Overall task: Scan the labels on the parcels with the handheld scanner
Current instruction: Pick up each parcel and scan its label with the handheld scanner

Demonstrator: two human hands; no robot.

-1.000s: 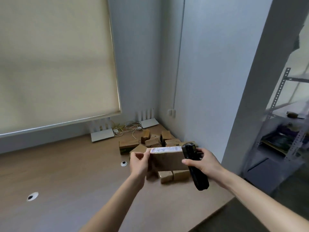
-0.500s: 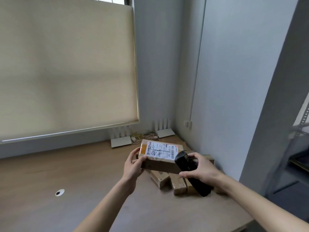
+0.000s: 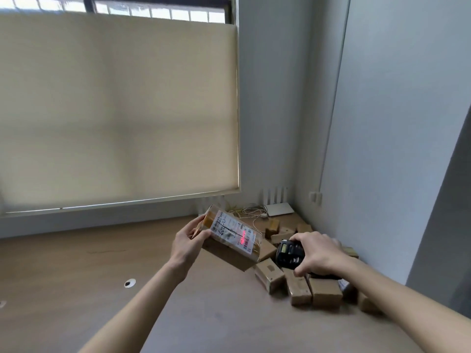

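Note:
A brown cardboard parcel [image 3: 229,248] is held tilted above the wooden table, its white label [image 3: 233,231] facing up and right. My left hand [image 3: 190,242] grips its left end. A red scan light glows on the label's barcode. My right hand [image 3: 317,254] grips the black handheld scanner [image 3: 289,253], whose head points left at the label from a short distance. Several more small brown parcels [image 3: 300,286] lie on the table under and behind my right hand.
The wooden table [image 3: 76,271] runs along a window with a beige roller blind [image 3: 117,110]. Two white routers [image 3: 279,208] and tangled cables sit in the far corner. Cable holes [image 3: 130,283] dot the tabletop. A grey wall closes the right side.
The parcel has tilted so its label faces the scanner, and a red scan light now shows on the barcode. My right hand has drawn the scanner back to the right. The camera has tipped up.

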